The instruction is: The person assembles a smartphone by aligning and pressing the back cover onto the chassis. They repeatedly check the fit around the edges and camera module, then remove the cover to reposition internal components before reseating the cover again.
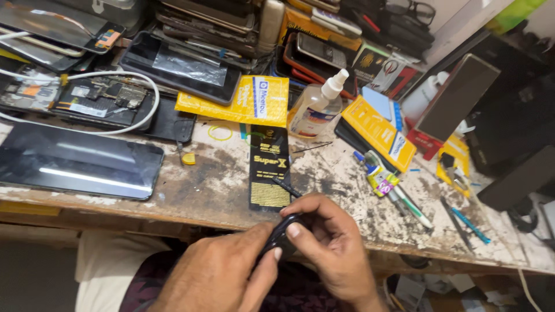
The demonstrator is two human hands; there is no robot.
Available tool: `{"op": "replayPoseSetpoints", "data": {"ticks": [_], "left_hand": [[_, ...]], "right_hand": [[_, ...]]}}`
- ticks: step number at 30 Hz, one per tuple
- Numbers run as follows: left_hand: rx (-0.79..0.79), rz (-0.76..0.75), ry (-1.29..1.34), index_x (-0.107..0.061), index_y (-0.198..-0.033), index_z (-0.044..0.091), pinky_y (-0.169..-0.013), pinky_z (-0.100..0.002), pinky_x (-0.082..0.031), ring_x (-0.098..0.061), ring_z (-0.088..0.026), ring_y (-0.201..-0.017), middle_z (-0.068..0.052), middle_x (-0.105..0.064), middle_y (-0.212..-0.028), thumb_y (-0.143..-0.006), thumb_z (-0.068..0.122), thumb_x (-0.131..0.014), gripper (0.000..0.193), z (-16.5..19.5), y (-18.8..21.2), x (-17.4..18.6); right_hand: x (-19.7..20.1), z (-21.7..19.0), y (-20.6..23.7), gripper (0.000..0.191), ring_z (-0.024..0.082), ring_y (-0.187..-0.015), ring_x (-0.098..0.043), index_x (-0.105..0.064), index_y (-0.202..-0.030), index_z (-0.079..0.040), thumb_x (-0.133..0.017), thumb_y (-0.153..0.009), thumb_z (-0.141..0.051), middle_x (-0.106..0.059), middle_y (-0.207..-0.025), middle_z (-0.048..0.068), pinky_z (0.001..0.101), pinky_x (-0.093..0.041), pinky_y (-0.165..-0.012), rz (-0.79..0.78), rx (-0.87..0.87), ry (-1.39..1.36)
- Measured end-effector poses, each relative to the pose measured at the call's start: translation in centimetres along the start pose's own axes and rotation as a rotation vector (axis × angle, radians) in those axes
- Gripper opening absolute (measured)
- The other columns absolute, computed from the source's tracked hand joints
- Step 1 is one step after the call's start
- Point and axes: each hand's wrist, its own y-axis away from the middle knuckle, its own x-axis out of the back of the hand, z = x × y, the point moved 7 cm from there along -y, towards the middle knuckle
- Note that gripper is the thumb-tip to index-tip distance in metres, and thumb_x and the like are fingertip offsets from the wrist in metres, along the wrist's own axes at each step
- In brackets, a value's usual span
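Black and glossy, a small rounded plastic device [281, 234] sits pinched between both hands just off the near edge of the worn, paint-flaked wooden workbench [219, 185]. The left hand [222, 271] clamps it with its thumb; the right hand [329, 242] curls its fingers around it. Beyond lie a black-and-gold flat packet [269, 173], then a clear plastic pump bottle [317, 107].
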Motion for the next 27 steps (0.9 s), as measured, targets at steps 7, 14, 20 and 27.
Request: {"op": "replayPoseSetpoints", "data": {"ticks": [7, 14, 20, 27], "left_hand": [[0.041, -0.036, 0.017, -0.067, -0.121, 0.003, -0.07, -0.05, -0.058, -0.073, -0.04, -0.079, -0.022, -0.075, -0.085, -0.095, 0.025, -0.062, 0.034, 0.5, 0.3, 0.7], [0.013, 0.039, 0.126, -0.072, -0.113, 0.006, -0.067, -0.046, -0.058, -0.074, -0.039, -0.079, -0.018, -0.075, -0.085, -0.097, 0.023, -0.062, 0.026, 1.7, -0.2, 0.2], [0.069, 0.038, 0.153, -0.072, -0.111, 0.007, -0.067, -0.045, -0.057, -0.074, -0.038, -0.082, -0.018, -0.076, -0.087, -0.096, 0.023, -0.062, 0.024, 2.1, -0.1, 0.0], [0.154, -0.06, 0.356, -0.069, -0.125, 0.007, -0.078, -0.035, -0.06, -0.077, -0.025, -0.088, -0.012, -0.08, -0.096, -0.094, 0.028, -0.067, 0.038, 1.0, 1.0, -0.9]], "right_hand": [[0.1, -0.5, 0.0, 0.022, 0.013, -0.098, -0.063, -0.065, -0.115, 0.003, -0.068, -0.093, 0.0, -0.067, -0.106, 0.007, 0.0283, -0.052, -0.087, -0.057, -0.012, -0.012], [1.6, 0.2, 0.2, 0.022, 0.012, -0.1, -0.063, -0.065, -0.115, 0.003, -0.066, -0.094, 0.0, -0.066, -0.108, 0.007, 0.028, -0.052, -0.088, -0.083, -0.06, -0.056], [2.0, 0.1, 0.6, 0.023, 0.012, -0.098, -0.064, -0.066, -0.116, 0.004, -0.067, -0.094, 0.0, -0.068, -0.107, 0.007, 0.0274, -0.053, -0.086, -0.09, -0.022, -0.043], [2.6, 0.9, 0.8, 0.023, 0.012, -0.093, -0.066, -0.069, -0.114, 0.004, -0.071, -0.092, -0.004, -0.071, -0.104, 0.008, 0.0273, -0.054, -0.084, -0.032, -0.072, 0.013]]}}
